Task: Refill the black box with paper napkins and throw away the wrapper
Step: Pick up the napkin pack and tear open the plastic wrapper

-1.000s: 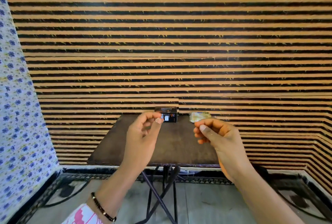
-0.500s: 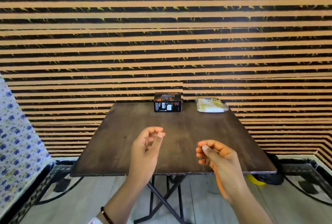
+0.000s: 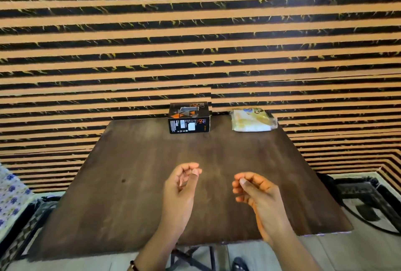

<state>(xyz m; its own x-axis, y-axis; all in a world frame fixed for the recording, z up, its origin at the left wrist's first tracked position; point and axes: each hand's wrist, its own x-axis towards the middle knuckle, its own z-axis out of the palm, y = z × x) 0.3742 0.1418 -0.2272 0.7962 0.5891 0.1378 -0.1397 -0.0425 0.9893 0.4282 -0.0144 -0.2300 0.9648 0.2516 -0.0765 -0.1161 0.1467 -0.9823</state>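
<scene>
The black box (image 3: pixel 189 117) with orange and white print stands at the far edge of the dark wooden table (image 3: pixel 134 183), against the striped wall. To its right lies a pack of paper napkins (image 3: pixel 252 120) in a clear wrapper. My left hand (image 3: pixel 181 190) and my right hand (image 3: pixel 258 194) hover over the near half of the table, well short of both objects. Each hand has its fingers loosely curled and holds nothing.
The orange-and-black striped wall rises right behind the table. A blue-flowered cloth (image 3: pixel 10 197) hangs at the left edge. A dark metal frame (image 3: pixel 366 201) sits on the floor at the right. Folding table legs (image 3: pixel 193 257) show below the near edge.
The view has come closer to the table and tilted down. The table, box and napkin pack now look larger. Both hands keep the same loosely curled pose, now over the tabletop.
</scene>
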